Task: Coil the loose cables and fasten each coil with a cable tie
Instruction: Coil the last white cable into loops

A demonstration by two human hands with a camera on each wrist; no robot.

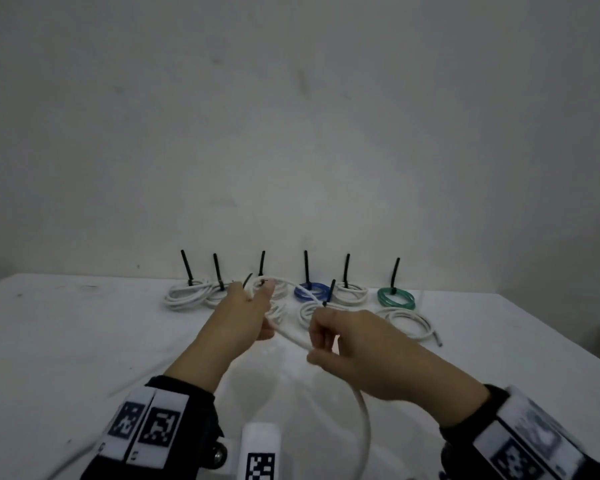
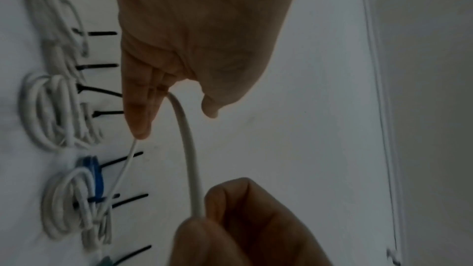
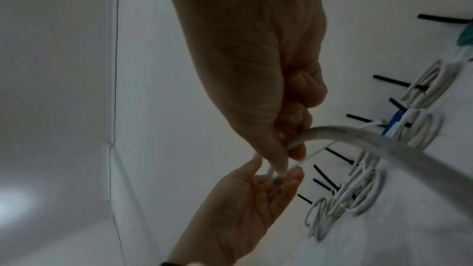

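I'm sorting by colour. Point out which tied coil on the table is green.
The green coil at the right end of the back row, fastened with a black tie. Its neighbours are white, and one blue coil lies further left.

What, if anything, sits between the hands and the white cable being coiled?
Nothing visible. The left hand and right hand both already hold the white cable; the tied coils lie behind it.
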